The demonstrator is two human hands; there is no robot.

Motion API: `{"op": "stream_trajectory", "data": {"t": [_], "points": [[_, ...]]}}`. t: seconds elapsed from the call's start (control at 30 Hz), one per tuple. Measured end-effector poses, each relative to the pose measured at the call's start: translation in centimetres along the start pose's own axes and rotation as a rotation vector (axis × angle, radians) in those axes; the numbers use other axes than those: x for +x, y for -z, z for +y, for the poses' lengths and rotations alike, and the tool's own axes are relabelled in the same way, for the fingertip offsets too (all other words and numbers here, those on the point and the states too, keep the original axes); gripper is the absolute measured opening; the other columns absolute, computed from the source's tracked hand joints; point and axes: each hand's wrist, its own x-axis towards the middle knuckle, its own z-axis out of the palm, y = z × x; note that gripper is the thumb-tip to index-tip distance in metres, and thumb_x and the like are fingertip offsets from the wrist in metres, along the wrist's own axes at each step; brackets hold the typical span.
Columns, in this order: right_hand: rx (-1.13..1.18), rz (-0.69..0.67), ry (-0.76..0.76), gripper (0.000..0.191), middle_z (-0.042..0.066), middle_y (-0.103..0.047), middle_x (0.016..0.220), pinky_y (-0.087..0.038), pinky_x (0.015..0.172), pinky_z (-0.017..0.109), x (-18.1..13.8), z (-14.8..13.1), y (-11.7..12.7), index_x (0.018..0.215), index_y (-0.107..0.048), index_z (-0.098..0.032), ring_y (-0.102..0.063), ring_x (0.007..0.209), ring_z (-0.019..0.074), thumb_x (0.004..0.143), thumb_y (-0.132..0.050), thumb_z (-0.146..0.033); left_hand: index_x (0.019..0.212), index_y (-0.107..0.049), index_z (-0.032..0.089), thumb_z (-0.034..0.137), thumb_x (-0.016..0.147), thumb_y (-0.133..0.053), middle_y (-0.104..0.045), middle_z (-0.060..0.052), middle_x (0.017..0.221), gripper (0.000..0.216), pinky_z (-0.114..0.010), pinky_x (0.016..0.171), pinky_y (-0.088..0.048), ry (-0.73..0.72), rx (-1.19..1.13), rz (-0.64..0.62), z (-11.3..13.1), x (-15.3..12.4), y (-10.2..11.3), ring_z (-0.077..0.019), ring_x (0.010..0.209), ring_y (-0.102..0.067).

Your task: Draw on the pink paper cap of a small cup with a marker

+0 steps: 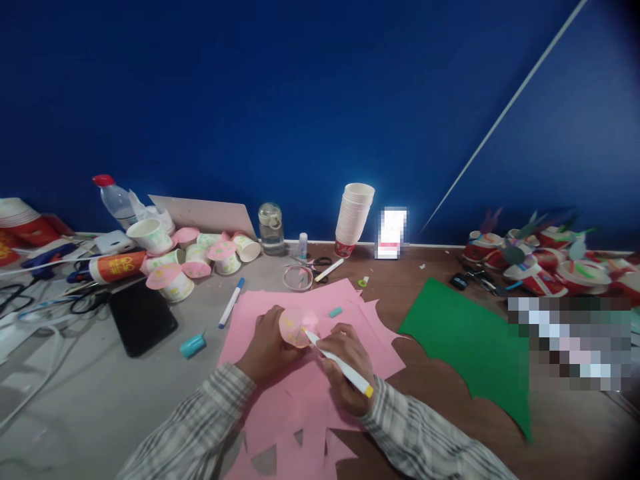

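My left hand [267,350] grips a round pink paper piece [293,328] with yellow marks, over the pink paper sheets. Whether a cup sits behind it, I cannot tell. My right hand [347,367] holds a white marker [347,373] with a yellow end, its tip at the right edge of the round piece. Beneath both hands lie pink sheets [260,307] with cut, jagged edges. A small teal piece [335,312] rests on them. To the left is a blue-capped marker [231,303].
Decorated paper cups [173,283] with pink discs crowd the left, near a black tablet [143,317] and cables. Behind the sheets stand a water bottle [271,230], a glue stick [303,245], scissors [323,262] and a cup stack [353,217]. Green paper [465,333] and red cups [540,270] lie right.
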Motion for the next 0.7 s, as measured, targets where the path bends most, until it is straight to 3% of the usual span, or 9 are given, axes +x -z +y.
{"op": "stream_trajectory", "data": {"t": [0.7], "points": [[-0.005,-0.018,-0.009,0.02,0.002,-0.069,0.073,-0.049,0.069,0.043,-0.03,-0.05,0.02,0.096,-0.06,-0.022,-0.063,0.059,0.0196,0.079,-0.049,-0.018,0.085,-0.057,0.029,0.046,0.053,-0.073,-0.056,0.001,0.086,0.04,-0.037,0.075,-0.04,-0.012,-0.006,0.02,-0.1,-0.06,-0.18,-0.0238,0.085,-0.056]]}}
